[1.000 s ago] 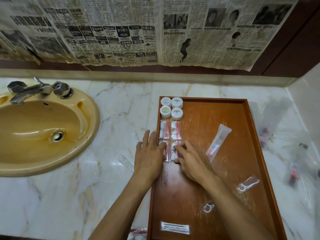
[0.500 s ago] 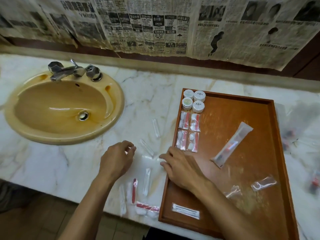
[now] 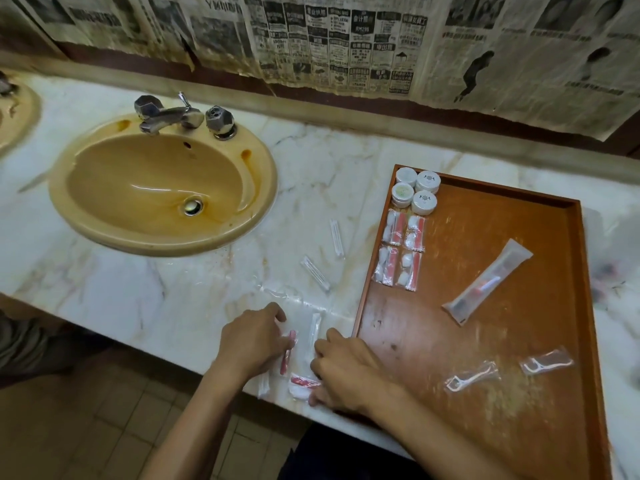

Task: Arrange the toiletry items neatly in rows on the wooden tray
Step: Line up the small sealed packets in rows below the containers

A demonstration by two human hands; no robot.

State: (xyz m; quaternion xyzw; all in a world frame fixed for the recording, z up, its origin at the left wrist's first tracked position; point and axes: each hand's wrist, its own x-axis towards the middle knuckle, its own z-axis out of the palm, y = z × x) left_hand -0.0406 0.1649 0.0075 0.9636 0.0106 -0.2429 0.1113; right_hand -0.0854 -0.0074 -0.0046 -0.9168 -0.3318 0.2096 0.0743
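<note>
Your left hand (image 3: 254, 344) curled over red-and-white sachet (image 3: 286, 351), right hand (image 3: 346, 367) pinching another sachet (image 3: 304, 384) on marble surface (image 3: 194, 299), rectangular wooden tray (image 3: 585, 271) at 3 o'clock.

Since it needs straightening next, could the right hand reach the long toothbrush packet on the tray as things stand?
Probably yes: the toothbrush packet lies alone on the tray, with bare wood between it and the right hand.

I see a yellow sink (image 3: 104, 216) set in the marble counter (image 3: 311, 161), toward its left end, with a metal faucet (image 3: 169, 114) at its far rim. Old newspapers (image 3: 346, 39) cover the wall behind the counter's far edge.
</note>
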